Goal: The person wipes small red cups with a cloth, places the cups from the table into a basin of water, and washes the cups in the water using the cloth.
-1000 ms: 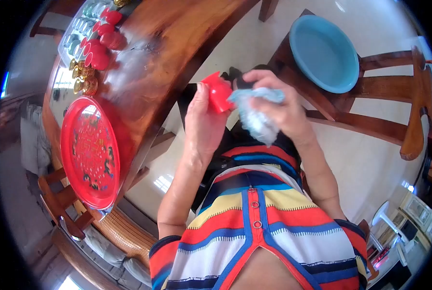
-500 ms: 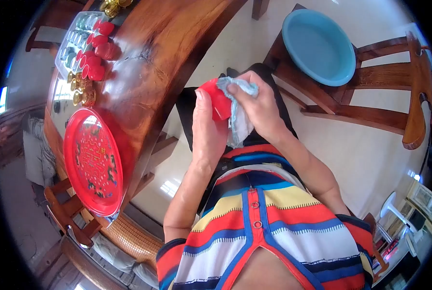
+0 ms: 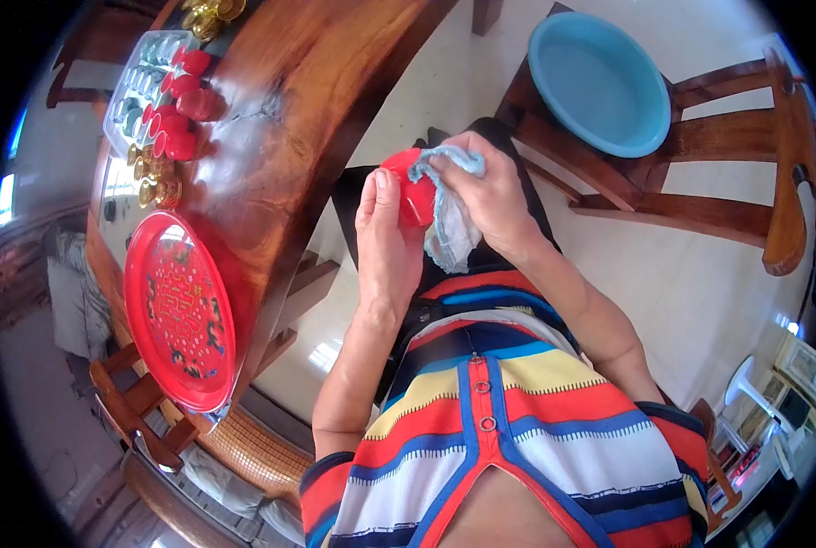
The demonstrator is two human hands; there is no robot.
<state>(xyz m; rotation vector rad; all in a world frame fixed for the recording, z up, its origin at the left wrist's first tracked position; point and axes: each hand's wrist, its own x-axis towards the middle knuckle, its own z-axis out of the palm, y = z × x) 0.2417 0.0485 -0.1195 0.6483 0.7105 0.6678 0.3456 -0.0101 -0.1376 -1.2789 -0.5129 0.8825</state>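
Note:
My left hand [image 3: 389,239] holds a red object [image 3: 414,194], its thumb along the near side; the object's full shape is partly hidden by fingers and cloth. In my right hand [image 3: 492,194] a light blue and white cloth [image 3: 452,228] is pinched, with its upper part pressed on the red object's right side and its lower end hanging down. Both hands are close together above my lap.
A round red patterned tray [image 3: 181,315] lies on the wooden table [image 3: 321,68]. Beyond it stand gold cups [image 3: 163,192], several red cups [image 3: 178,143] and a clear tray [image 3: 115,137] of small cups. A blue basin [image 3: 600,87] rests on a wooden chair [image 3: 732,146].
The cloth has shifted slightly on the red object, and its hanging end sits a little higher. Both hands keep their hold. The view has tilted slightly.

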